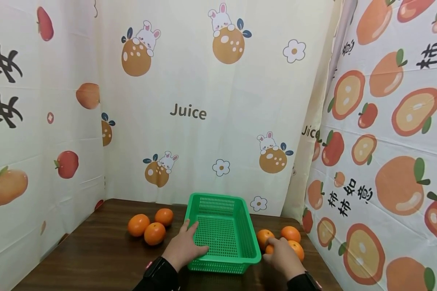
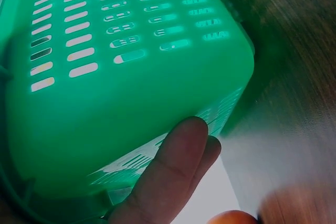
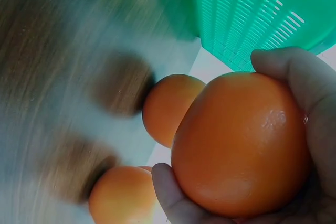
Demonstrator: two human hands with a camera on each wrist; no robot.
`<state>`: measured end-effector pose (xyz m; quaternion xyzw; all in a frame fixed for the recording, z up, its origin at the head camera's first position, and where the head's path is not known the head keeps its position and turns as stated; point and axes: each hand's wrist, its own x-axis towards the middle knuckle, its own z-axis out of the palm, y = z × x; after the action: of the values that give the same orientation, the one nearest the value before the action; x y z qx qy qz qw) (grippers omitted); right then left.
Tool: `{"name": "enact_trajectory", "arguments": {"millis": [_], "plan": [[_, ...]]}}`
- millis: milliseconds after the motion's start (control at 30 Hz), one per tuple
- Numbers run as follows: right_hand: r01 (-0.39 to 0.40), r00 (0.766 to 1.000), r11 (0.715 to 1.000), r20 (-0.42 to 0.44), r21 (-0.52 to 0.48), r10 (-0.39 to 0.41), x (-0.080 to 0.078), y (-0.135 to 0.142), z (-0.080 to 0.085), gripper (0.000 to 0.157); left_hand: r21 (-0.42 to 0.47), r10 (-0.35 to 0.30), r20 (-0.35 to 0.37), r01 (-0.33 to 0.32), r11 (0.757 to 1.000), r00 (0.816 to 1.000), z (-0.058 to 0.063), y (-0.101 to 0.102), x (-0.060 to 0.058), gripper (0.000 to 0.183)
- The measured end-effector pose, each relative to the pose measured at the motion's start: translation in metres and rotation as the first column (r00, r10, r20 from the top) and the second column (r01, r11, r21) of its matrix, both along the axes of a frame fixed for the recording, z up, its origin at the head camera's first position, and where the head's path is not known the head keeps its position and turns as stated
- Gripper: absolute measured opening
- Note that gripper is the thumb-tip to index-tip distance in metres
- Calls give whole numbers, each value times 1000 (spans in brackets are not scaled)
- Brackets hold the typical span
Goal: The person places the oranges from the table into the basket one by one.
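A green plastic basket [image 1: 222, 262] with slotted walls stands on the table. My left hand [image 1: 183, 248] is at its left rim, thumb on the inner side. In the left wrist view, two fingers [image 2: 181, 156] lie along the outside of the basket wall. To the right of the basket, my right hand [image 1: 285, 258] grips an orange [image 3: 241, 145], thumb on one side and fingers on the other. Close by are more oranges, one at the back left [image 1: 265, 238], one behind [image 1: 290, 234] and one partly hidden by the hand [image 1: 296, 249].
Three oranges [image 1: 154, 233] sit in a cluster on the dark wooden table [image 1: 94, 254], left of the basket. Fruit-printed curtains hang behind the table [image 1: 189, 133] and along its left [image 1: 58, 133] and right [image 1: 371, 226] sides.
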<state>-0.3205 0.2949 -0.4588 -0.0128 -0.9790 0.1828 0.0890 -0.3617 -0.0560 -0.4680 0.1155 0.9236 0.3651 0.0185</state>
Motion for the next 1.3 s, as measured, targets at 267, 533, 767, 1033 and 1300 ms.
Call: {"name": "enact_trajectory", "arguments": {"millis": [267,533,767,1033,1300], "plan": [[19,1000,1000,24,-5,-19,-2,-2,4,30,9,-12,-8,12,1000,1000,2,0,2,98],[14,1000,999,10,-29,-14,0,-5,10,27,12,-4,-6,4,1000,1000,1,0,3,98],[16,1000,999,4,-45,-15,1,-7,14,31,4,4,-12,-4,1000,1000,1,1,4,97],[29,1000,999,10,-15,-29,-1,-10,23,34,-1,3,-9,-3,1000,1000,2,1,6,96],[13,999,1000,-43,22,-12,-3,-14,30,41,-4,17,-13,-17,1000,1000,3,1,5,95]]}}
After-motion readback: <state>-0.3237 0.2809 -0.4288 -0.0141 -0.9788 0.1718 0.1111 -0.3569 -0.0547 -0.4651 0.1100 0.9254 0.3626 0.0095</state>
